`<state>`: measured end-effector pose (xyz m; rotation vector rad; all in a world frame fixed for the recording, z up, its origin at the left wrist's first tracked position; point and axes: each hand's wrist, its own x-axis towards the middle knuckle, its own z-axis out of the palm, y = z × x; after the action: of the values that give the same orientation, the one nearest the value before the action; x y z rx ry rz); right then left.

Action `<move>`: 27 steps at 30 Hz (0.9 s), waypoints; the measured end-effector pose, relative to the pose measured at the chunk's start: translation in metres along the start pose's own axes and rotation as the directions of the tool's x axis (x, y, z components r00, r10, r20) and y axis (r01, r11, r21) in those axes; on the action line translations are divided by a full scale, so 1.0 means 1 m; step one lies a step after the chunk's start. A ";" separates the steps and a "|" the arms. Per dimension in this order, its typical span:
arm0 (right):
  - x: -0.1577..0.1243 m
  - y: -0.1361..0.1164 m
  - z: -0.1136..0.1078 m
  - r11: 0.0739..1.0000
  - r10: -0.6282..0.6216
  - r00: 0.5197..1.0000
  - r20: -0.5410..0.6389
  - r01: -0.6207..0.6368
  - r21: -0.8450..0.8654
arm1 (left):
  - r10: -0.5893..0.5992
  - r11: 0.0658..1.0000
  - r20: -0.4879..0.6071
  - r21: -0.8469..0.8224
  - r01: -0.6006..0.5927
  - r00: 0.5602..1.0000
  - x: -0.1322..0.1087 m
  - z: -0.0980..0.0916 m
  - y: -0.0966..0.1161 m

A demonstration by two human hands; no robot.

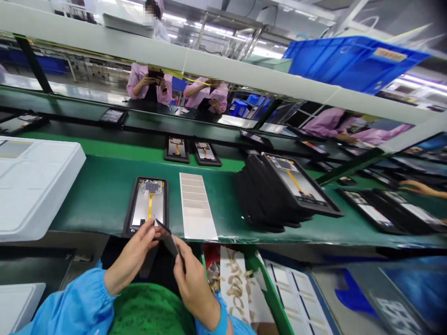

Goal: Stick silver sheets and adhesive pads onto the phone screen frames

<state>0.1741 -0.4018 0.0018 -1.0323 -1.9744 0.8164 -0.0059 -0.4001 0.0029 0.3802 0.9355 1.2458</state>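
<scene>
Bright, even light from white overhead fluorescent tubes (268, 52), no hard shadows. Glare runs along the front edge of the green conveyor belt (104, 200). Pale sheen on the thin black strip (169, 244) between the left hand (132, 258) and right hand (193, 284), both reasonably sharp. Strong wide-angle warp at the edges: blue plastic crate (352, 63) skewed, top-right corner darkens, bottom-right grey panel (394, 293) stretched and soft.

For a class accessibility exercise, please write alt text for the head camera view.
The left hand and right hand, in blue sleeves, pinch a thin dark strip above a green conveyor belt. Ahead lie a black phone frame with a yellow ribbon cable, a sheet of pale labels and a stack of black frames.
</scene>
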 end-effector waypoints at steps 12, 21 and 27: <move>0.110 0.034 0.057 0.972 0.159 0.975 0.156 -0.128 -0.197 | 0.126 0.984 -0.260 0.158 -0.086 0.957 -0.001 -0.108 0.039; 0.188 0.066 0.087 0.896 0.413 0.906 0.095 -0.386 -0.218 | 0.138 0.959 -0.162 0.267 -0.092 0.977 0.029 -0.123 0.069; 0.207 0.082 0.063 0.753 0.584 0.783 0.214 -0.621 0.218 | 0.146 0.918 -0.005 0.374 -0.134 0.989 0.079 -0.097 0.077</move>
<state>0.0718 -0.1969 -0.0293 -1.5009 -1.5507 1.5046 -0.1272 -0.3249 -0.0311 0.7401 1.1939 1.2036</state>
